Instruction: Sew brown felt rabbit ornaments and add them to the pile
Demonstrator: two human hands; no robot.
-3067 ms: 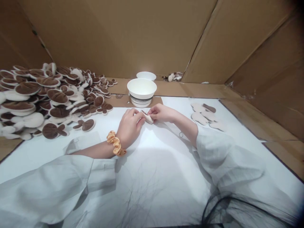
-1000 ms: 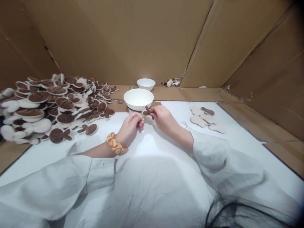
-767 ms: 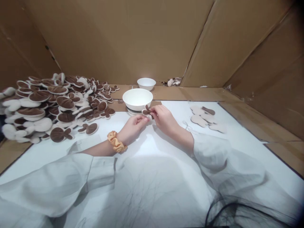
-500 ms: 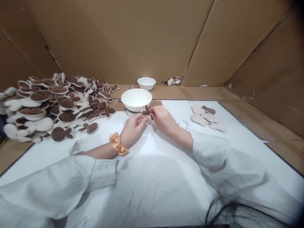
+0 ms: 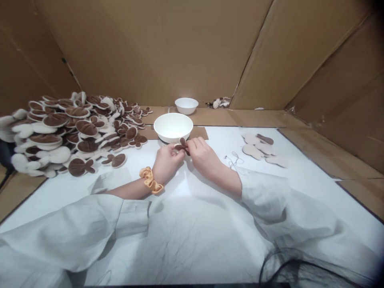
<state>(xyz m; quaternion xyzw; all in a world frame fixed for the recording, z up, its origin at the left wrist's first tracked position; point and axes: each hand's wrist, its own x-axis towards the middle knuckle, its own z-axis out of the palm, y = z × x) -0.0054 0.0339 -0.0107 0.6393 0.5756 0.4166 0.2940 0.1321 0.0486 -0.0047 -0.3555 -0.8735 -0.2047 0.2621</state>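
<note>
Between my two hands is a small brown and cream plush bunny-shaped piece, its ear-like brown lobes sticking up above the fingers. My left hand, with an orange scrunchie on the wrist, pinches it from the left. The fingers of my right hand close on it from the other side. Much of the piece is covered by the fingers. Just behind the hands stands a large white bowl. Dark thread lies in loose loops right of my right hand.
A big heap of brown and cream plush pieces fills the left side. Several flat cream cutouts lie at right. A smaller white bowl and more scraps sit by the cardboard wall. Dark strands hang in the lower right.
Both hands have shifted slightly and the plush piece has turned between them, showing more of its brown lobes. My view has moved a little.
</note>
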